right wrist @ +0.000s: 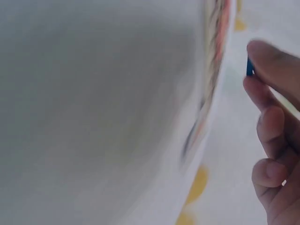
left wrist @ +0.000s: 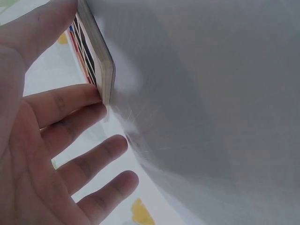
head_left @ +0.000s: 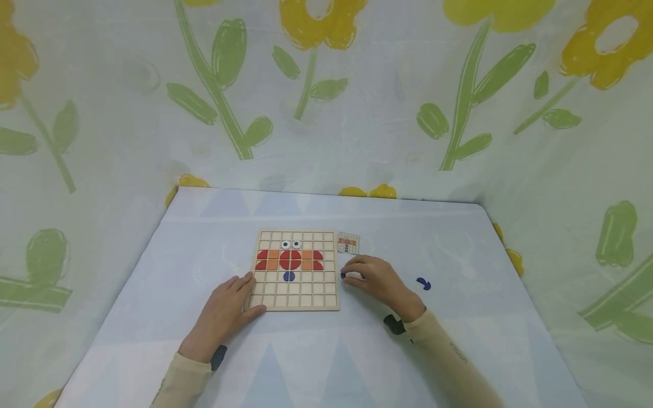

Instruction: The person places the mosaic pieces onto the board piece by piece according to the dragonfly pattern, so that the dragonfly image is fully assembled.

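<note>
A wooden grid board (head_left: 301, 300) lies on the table, with red, orange, blue and eye-patterned pieces in its squares. Against the board's left edge and front left corner rests my left hand (head_left: 224, 311), fingers extended; the left wrist view shows its fingertips (left wrist: 96, 93) touching the rim. My right hand (head_left: 377, 280) is just off the board's right side and pinches a small blue piece (right wrist: 249, 65) between thumb and forefinger. Two blue half-round pieces (head_left: 289, 276) sit in the grid below the red circle (head_left: 291, 260).
A small pattern card (head_left: 348, 243) lies beside the board's upper right corner. More blue pieces (head_left: 424, 283) lie on the table (head_left: 459, 243) right of my right hand. A flower-printed cloth (head_left: 367, 113) stands behind and at both sides.
</note>
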A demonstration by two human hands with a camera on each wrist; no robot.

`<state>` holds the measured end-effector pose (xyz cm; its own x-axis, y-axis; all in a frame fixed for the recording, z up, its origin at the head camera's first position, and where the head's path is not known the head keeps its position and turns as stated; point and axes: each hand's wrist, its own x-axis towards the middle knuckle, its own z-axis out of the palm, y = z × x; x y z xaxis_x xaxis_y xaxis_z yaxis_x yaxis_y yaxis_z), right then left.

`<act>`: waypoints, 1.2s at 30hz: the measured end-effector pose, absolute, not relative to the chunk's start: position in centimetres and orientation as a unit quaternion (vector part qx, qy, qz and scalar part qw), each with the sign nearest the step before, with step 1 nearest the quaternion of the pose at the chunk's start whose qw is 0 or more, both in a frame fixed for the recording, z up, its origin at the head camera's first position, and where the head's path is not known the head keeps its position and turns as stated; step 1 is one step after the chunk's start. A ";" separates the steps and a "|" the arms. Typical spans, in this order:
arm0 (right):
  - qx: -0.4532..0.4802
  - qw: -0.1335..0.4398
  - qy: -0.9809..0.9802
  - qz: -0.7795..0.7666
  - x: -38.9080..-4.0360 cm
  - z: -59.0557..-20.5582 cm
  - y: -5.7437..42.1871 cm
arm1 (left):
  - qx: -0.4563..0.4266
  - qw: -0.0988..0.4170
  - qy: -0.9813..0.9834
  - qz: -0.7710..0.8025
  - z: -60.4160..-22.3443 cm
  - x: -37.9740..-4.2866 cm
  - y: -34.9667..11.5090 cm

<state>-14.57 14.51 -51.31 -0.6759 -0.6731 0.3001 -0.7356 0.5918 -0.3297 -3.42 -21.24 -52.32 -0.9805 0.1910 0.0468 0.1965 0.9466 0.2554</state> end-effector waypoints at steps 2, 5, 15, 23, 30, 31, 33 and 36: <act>0.408 0.079 -0.880 0.227 -14.5 -50.9 12.5 | -0.098 0.011 -0.986 -0.132 -52.3 -3.4 -21.3; 0.434 0.081 -0.865 0.237 -14.4 -50.4 9.6 | -0.096 0.011 -0.986 -0.133 -52.3 -3.4 -21.3; 0.489 0.051 -0.855 0.168 -14.3 -50.2 3.3 | -0.101 0.015 -0.986 -0.134 -52.2 -3.4 -21.3; 0.505 0.016 -0.850 0.147 -13.7 -50.8 1.8 | -0.098 0.004 -0.987 -0.127 -52.1 -3.4 -21.3; 0.499 0.002 -0.857 0.131 -13.5 -51.5 1.4 | -0.097 -0.002 -0.987 -0.127 -52.2 -3.4 -21.3; 0.497 0.001 -0.858 0.127 -13.5 -51.6 1.4 | -0.096 -0.003 -0.987 -0.128 -52.2 -3.4 -21.3; 0.494 0.001 -0.861 0.122 -13.5 -51.7 1.4 | -0.097 -0.001 -0.987 -0.128 -52.2 -3.4 -21.3; 0.488 0.005 -0.864 0.125 -13.4 -51.8 1.5 | -0.099 0.002 -0.987 -0.127 -52.2 -3.5 -21.3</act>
<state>-13.36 1.50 -51.81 -0.5241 -0.8416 0.1302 -0.8441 0.4930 -0.2111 -3.48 -21.31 -52.17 -0.9803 0.1951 0.0295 0.1963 0.9483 0.2494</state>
